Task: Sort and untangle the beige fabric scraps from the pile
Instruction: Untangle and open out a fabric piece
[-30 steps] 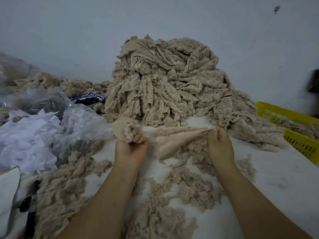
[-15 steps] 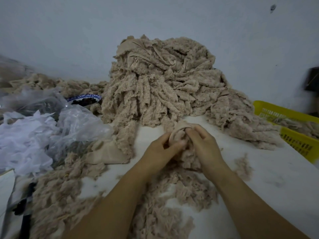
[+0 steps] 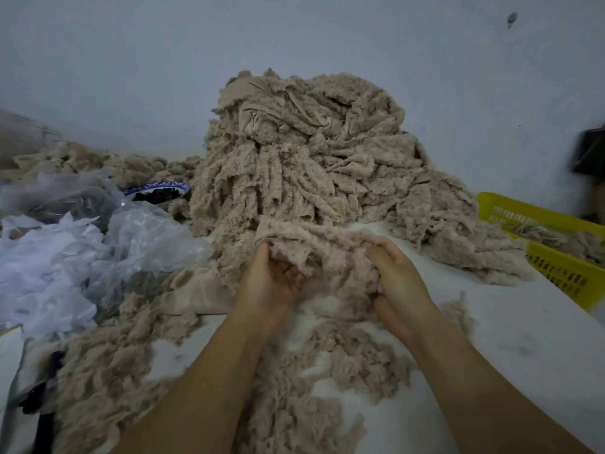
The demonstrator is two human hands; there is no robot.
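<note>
We are gripping one scrap [image 3: 316,245] between our left hand [image 3: 271,283] and right hand [image 3: 397,283], both curled on it, spreading it just before the pile [image 3: 294,152], likely to tease it loose.

1 head-worn wide-angle camera looks forward and down, close over the table [image 3: 510,335], toward the wall [image 3: 131,60].

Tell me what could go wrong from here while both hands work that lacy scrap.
1. The lacy scrap gripped by the left hand and right hand lies against the foot of the tall pile; if strands are caught there, pulling may bring that pile down.
2. The loose scraps beneath could snag and lift along.
3. The bowl sits by the pile's left edge; sliding fabric might bury it.
</note>
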